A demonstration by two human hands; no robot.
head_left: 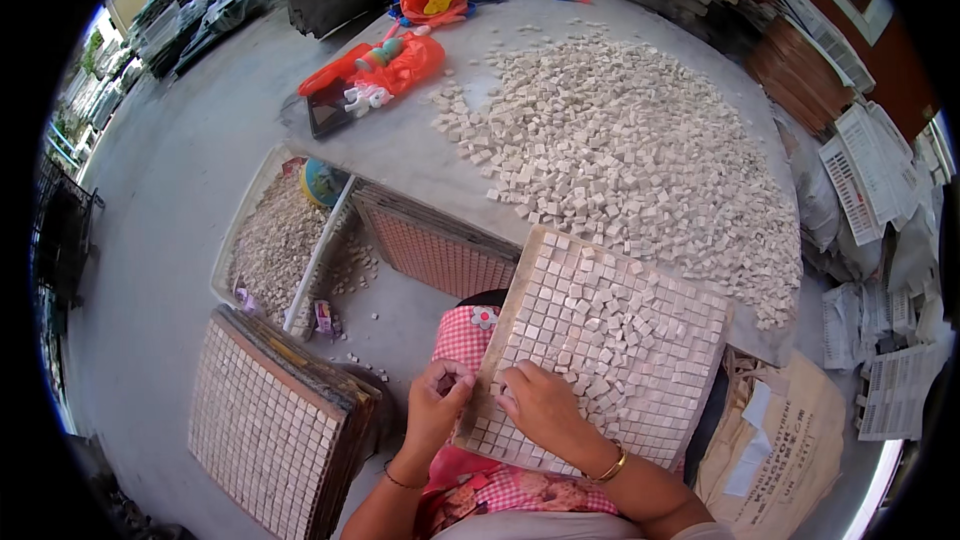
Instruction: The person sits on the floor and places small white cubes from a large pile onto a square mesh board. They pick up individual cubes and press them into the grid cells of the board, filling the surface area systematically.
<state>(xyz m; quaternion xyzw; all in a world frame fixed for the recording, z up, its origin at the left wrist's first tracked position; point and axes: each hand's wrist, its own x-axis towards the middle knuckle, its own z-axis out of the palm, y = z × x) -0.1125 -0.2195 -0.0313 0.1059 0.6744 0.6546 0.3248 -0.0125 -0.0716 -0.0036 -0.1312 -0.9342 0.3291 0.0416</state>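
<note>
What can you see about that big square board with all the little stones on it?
The square grid board looks like pale wood or plastic with rows of small pockets. Most pockets hold little cream stone cubes; some loose cubes lie jumbled on top. It rests tilted, between the person's lap and the table edge. The left hand grips its near corner, and the right hand lies on the cubes.

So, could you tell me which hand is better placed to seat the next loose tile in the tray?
Probably the right hand: it lies on the tray among loose tiles, while the left hand grips the edge.
</note>
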